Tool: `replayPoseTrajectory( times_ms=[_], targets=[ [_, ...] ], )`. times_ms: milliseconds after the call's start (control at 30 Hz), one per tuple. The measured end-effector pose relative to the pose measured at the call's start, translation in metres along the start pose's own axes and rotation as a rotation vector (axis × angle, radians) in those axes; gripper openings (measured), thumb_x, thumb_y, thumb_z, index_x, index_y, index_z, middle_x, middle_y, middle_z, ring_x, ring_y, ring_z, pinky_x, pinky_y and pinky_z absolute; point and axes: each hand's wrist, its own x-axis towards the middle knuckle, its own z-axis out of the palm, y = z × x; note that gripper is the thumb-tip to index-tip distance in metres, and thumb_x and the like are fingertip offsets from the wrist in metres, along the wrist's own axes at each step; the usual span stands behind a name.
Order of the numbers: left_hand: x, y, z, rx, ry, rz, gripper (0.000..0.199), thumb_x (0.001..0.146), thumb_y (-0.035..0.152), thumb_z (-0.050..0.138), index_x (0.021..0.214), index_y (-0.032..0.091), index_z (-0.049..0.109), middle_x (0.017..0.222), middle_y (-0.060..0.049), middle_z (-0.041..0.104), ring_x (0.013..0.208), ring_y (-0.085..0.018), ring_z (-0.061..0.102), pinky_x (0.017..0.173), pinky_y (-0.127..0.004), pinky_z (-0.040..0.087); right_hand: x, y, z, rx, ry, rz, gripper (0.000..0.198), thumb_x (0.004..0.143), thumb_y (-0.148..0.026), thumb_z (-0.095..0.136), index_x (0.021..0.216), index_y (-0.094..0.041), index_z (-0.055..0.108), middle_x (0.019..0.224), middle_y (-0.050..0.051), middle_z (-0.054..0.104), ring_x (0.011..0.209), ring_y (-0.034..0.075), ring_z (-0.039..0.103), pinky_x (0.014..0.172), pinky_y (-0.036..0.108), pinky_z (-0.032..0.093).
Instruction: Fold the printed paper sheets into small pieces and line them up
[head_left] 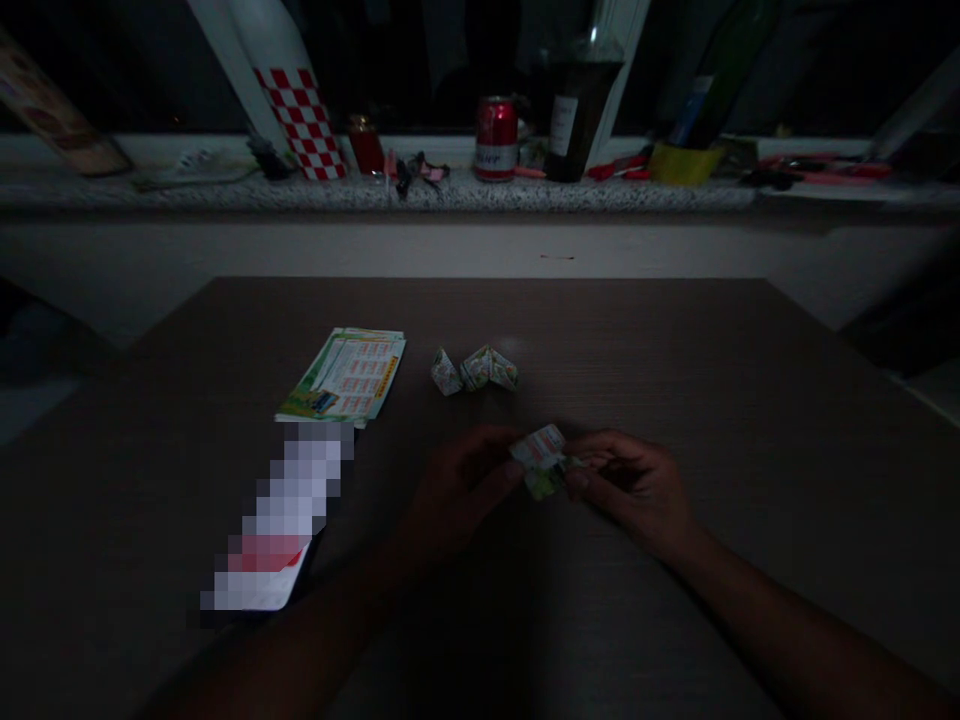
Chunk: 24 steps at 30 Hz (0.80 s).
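Between my two hands is a small folded piece of printed paper (541, 458), white and green with reddish print. My left hand (469, 480) pinches its left edge between thumb and fingers. On the other side, my right hand (630, 485) grips the right edge, its fingertips partly covering the paper. Beyond my hands, a few folded paper pieces (489, 368) of similar print rest on the table, one standing slightly apart at the left. A stack of printed calendar sheets (349, 375) lies farther left.
A phone (277, 530) with a blurred-out screen lies left on the dark wooden table (675, 350). Behind, a speckled stone sill (420, 200) carries a red can (496, 138), a checkered bottle (304, 120), a dark bottle (574, 120) and a yellow container (684, 163). The room is dim.
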Motion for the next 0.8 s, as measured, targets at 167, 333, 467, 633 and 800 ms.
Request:
replayPoseTrajectory(
  times_ms=[167,333,467,633,800],
  targets=[
    [-0.0027,0.0021,-0.0012,0.048,0.035,0.013,0.017,0.082,0.023,0.066,0.098,0.021,0.068,0.096,-0.002,0.072,0.089,-0.016,0.067,0.077,-0.024,0.053,-0.0007,0.0013,-0.0007,-0.009,-0.011,0.001,0.011,0.076,-0.021,0.073,0.086,-0.019,0.069,0.07,0.001,0.072,0.058,0.012,0.066,0.055,0.021,0.054],
    [-0.0042,0.0023,-0.0018,0.105,0.059,0.058,0.017,0.081,0.02,0.065,0.098,0.019,0.068,0.095,-0.003,0.073,0.087,-0.016,0.068,0.077,-0.023,0.053,-0.0022,0.0044,-0.0024,0.028,-0.053,0.024,0.02,0.076,-0.02,0.073,0.095,-0.021,0.069,0.085,0.004,0.075,0.075,0.016,0.071,0.068,0.024,0.057],
    [-0.0051,0.0042,-0.0015,0.176,0.086,0.081,0.018,0.079,0.019,0.066,0.097,0.018,0.069,0.093,-0.004,0.073,0.084,-0.016,0.069,0.074,-0.023,0.053,-0.0029,0.0048,-0.0029,0.022,-0.097,0.014,0.025,0.077,-0.022,0.072,0.102,-0.022,0.067,0.085,0.005,0.074,0.074,0.017,0.07,0.065,0.025,0.057],
    [-0.0064,0.005,-0.0012,0.231,0.076,0.046,0.023,0.078,0.022,0.067,0.101,0.018,0.069,0.09,-0.005,0.073,0.08,-0.017,0.069,0.071,-0.026,0.054,-0.0032,0.0032,-0.004,-0.012,-0.113,0.016,0.024,0.079,-0.024,0.069,0.103,-0.021,0.067,0.087,0.007,0.074,0.074,0.017,0.069,0.066,0.025,0.056],
    [-0.0058,0.0042,-0.0012,0.262,0.083,0.047,0.022,0.078,0.024,0.067,0.099,0.018,0.07,0.088,-0.005,0.074,0.079,-0.017,0.069,0.071,-0.026,0.054,-0.0027,0.0013,-0.0046,-0.005,-0.128,-0.017,0.021,0.081,-0.022,0.067,0.101,-0.022,0.068,0.088,0.006,0.073,0.077,0.017,0.069,0.067,0.024,0.056]
  ],
)
